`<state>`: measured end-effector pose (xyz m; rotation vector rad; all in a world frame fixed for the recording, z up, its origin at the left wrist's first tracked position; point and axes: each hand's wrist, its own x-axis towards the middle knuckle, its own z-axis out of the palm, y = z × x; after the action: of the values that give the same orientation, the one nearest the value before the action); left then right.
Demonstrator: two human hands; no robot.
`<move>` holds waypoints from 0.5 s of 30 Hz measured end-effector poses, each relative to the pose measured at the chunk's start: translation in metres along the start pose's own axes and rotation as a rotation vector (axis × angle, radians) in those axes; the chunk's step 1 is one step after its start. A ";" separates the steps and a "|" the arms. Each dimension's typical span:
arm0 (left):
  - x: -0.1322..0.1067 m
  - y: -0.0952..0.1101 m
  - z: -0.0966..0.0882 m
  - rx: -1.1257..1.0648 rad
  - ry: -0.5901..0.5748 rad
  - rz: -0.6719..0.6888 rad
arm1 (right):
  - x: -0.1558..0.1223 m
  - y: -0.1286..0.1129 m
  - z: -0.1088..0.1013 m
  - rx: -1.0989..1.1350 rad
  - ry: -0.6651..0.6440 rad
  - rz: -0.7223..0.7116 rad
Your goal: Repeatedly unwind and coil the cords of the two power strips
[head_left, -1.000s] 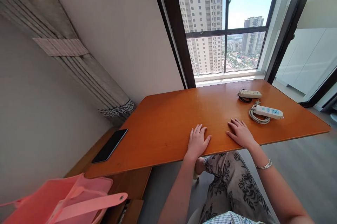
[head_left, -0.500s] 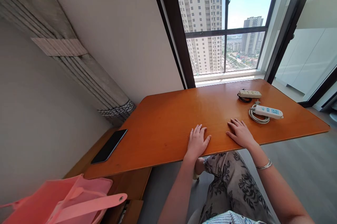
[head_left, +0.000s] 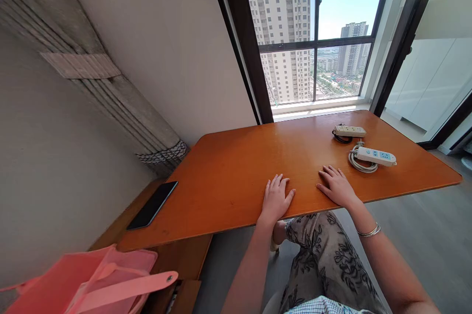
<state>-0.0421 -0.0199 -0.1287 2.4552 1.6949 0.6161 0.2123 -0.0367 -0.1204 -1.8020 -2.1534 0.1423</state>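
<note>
My left hand [head_left: 276, 198] lies flat on the orange-brown wooden table [head_left: 228, 171] close to its front edge, fingers stretched out and holding nothing. To its right, my right hand [head_left: 336, 186] also rests palm down on the tabletop with its fingers apart. Nearest to my right hand is a white power strip [head_left: 376, 156] with blue sockets, its pale cord [head_left: 363, 167] coiled beside it. Behind that sits a second, cream power strip [head_left: 349, 131] with a black cord [head_left: 342, 139]. Neither hand touches the strips.
A black tablet or large phone [head_left: 153, 204] lies at the table's left end. A pink bag [head_left: 96, 284] with a strap stands at the lower left. A gathered curtain [head_left: 121, 107] hangs by the left wall. Beyond the table is a window [head_left: 315, 44].
</note>
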 end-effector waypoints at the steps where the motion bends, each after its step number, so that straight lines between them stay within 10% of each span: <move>1: 0.000 0.000 0.000 0.000 0.001 0.001 | 0.000 0.000 0.000 0.000 -0.001 0.000; 15: 0.000 0.001 -0.003 0.008 -0.017 -0.005 | -0.001 -0.007 -0.009 -0.012 -0.041 0.022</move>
<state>-0.0421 -0.0205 -0.1254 2.4532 1.6999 0.5873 0.2090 -0.0400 -0.1102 -1.8457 -2.1669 0.1737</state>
